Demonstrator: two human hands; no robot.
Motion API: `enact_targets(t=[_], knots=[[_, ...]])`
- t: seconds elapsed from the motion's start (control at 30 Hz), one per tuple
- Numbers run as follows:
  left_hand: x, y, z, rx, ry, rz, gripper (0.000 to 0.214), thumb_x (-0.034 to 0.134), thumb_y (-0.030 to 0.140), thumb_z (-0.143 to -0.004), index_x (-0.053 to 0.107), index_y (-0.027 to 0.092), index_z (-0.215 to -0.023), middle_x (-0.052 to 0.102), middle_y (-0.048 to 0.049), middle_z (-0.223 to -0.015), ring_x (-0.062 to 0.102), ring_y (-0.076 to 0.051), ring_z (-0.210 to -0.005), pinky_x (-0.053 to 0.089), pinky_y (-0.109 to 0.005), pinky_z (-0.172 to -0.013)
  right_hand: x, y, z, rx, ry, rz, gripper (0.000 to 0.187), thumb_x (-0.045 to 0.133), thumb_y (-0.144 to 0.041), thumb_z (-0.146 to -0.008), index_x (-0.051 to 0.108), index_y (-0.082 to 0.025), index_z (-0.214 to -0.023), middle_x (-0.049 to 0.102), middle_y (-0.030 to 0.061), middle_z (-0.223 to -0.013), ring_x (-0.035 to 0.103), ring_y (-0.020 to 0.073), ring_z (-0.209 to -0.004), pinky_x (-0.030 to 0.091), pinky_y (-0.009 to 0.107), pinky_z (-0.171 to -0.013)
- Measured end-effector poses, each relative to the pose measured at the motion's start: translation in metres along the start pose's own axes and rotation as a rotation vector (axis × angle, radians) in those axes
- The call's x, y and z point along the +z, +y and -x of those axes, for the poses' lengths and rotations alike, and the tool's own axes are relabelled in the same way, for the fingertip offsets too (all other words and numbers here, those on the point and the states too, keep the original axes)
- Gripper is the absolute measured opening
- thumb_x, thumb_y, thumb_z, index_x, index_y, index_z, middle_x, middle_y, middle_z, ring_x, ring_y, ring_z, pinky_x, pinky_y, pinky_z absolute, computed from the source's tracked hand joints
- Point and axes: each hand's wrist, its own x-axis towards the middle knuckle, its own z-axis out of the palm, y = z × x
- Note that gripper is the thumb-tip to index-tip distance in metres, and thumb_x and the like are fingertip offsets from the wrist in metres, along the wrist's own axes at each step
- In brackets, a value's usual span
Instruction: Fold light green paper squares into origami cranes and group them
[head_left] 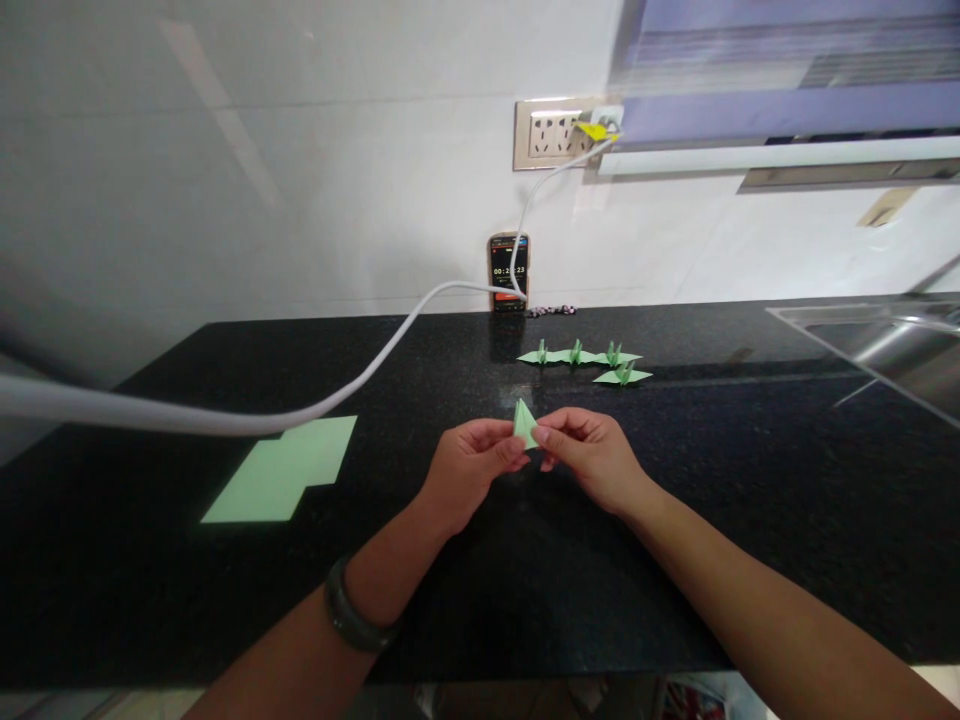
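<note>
A small piece of light green origami paper (524, 420), folded to a narrow point at the top, is held upright just above the dark counter. My left hand (474, 462) pinches its lower left side between thumb and fingers. On the other side, my right hand (589, 450) grips the lower right edge, thumb in front. Fingertips cover part of the folds. Beyond my hands stand several finished green paper cranes (577, 355), wings spread, most of them in a row and one (624, 375) slightly nearer. Flat green paper sheets (277, 475) lie overlapping at the left.
A phone (509, 270) showing a timer leans against the tiled wall, beside a beaded strap (553, 311). Its white cable (405, 335) runs across the left foreground and up to a wall socket (555, 135). A metal sink (892, 335) is set into the counter (750, 480) at right.
</note>
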Motion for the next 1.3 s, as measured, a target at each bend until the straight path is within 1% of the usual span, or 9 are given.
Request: enact_targets(t=[0.07, 0.2, 0.43, 0.6, 0.83, 0.97, 1.07, 1.17, 1.3], knots=[[0.0013, 0.0011, 0.0003, 0.010, 0.005, -0.001, 0.030, 0.070, 0.021, -0.058, 0.060, 0.010, -0.085, 0.066, -0.0043, -0.075, 0.060, -0.011, -0.064, 0.049, -0.026, -0.066, 0.0015, 0.0004, -0.0005, -0.008, 0.006, -0.008, 0.020, 0.062, -0.031, -0.069, 0.059, -0.013, -0.078, 0.060, 0.0013, -0.065, 0.053, 0.0084, -0.049, 0.044, 0.024, -0.049], [0.0011, 0.0011, 0.0004, 0.040, 0.037, -0.010, 0.028, 0.069, 0.019, -0.059, 0.058, 0.012, -0.084, 0.066, -0.0025, -0.070, 0.060, -0.011, -0.062, 0.049, -0.026, -0.063, 0.0052, 0.0024, -0.0011, -0.084, 0.033, -0.063, 0.026, 0.064, -0.027, -0.067, 0.054, -0.017, -0.089, 0.058, -0.0007, -0.067, 0.054, 0.0096, -0.056, 0.045, 0.023, -0.051], [-0.0033, -0.0033, -0.0020, 0.162, 0.034, -0.141, 0.029, 0.066, 0.018, -0.062, 0.054, 0.015, -0.089, 0.060, 0.0028, -0.061, 0.056, -0.009, -0.056, 0.046, -0.022, -0.058, 0.0049, 0.0042, 0.0020, -0.249, 0.089, 0.218, 0.016, 0.061, -0.023, -0.070, 0.060, -0.019, -0.085, 0.057, 0.0026, -0.079, 0.053, 0.0120, -0.066, 0.044, 0.025, -0.057], [-0.0038, -0.0030, -0.0025, 0.164, 0.057, -0.199, 0.034, 0.066, 0.019, -0.062, 0.051, 0.015, -0.092, 0.059, 0.0035, -0.059, 0.055, -0.009, -0.053, 0.043, -0.021, -0.054, 0.0037, 0.0006, 0.0027, -0.353, 0.081, 0.289, 0.014, 0.059, -0.021, -0.072, 0.062, -0.021, -0.085, 0.056, 0.0043, -0.086, 0.054, 0.0147, -0.076, 0.045, 0.027, -0.063], [-0.0033, -0.0001, 0.0010, 0.136, -0.058, -0.194, 0.042, 0.067, 0.019, -0.062, 0.046, 0.017, -0.098, 0.059, 0.0032, -0.060, 0.055, -0.009, -0.053, 0.041, -0.019, -0.052, -0.0010, 0.0008, -0.0019, -0.270, -0.027, 0.166, 0.009, 0.064, -0.022, -0.068, 0.061, -0.019, -0.076, 0.056, 0.0035, -0.087, 0.053, 0.0149, -0.082, 0.043, 0.031, -0.074], [-0.0029, -0.0001, 0.0022, 0.145, -0.088, -0.140, 0.041, 0.066, 0.020, -0.063, 0.042, 0.021, -0.096, 0.059, 0.0050, -0.059, 0.055, -0.009, -0.051, 0.042, -0.019, -0.051, -0.0016, 0.0023, -0.0015, -0.155, -0.108, -0.012, 0.008, 0.062, -0.024, -0.070, 0.061, -0.018, -0.076, 0.055, 0.0031, -0.088, 0.053, 0.0125, -0.073, 0.045, 0.027, -0.061], [-0.0024, 0.0005, 0.0016, 0.144, -0.104, -0.126, 0.032, 0.066, 0.020, -0.064, 0.047, 0.019, -0.090, 0.060, 0.0043, -0.059, 0.056, -0.009, -0.051, 0.043, -0.019, -0.051, -0.0017, 0.0024, -0.0011, -0.126, -0.141, -0.109, 0.009, 0.063, -0.024, -0.070, 0.062, -0.019, -0.077, 0.055, 0.0027, -0.088, 0.053, 0.0118, -0.069, 0.046, 0.026, -0.057], [-0.0017, 0.0018, 0.0004, 0.119, -0.082, -0.130, 0.023, 0.066, 0.020, -0.063, 0.055, 0.014, -0.082, 0.060, 0.0031, -0.057, 0.056, -0.008, -0.051, 0.045, -0.020, -0.053, -0.0027, 0.0028, -0.0016, -0.150, -0.140, -0.103, 0.009, 0.065, -0.023, -0.068, 0.064, -0.020, -0.076, 0.054, 0.0030, -0.091, 0.053, 0.0126, -0.074, 0.046, 0.027, -0.061], [-0.0002, 0.0034, 0.0000, 0.045, -0.011, -0.092, 0.022, 0.069, 0.021, -0.060, 0.059, 0.012, -0.078, 0.062, 0.0007, -0.059, 0.057, -0.009, -0.054, 0.048, -0.022, -0.055, -0.0041, 0.0035, -0.0024, -0.186, -0.120, -0.039, 0.010, 0.067, -0.020, -0.065, 0.067, -0.022, -0.076, 0.053, 0.0028, -0.091, 0.052, 0.0144, -0.084, 0.045, 0.029, -0.070]])
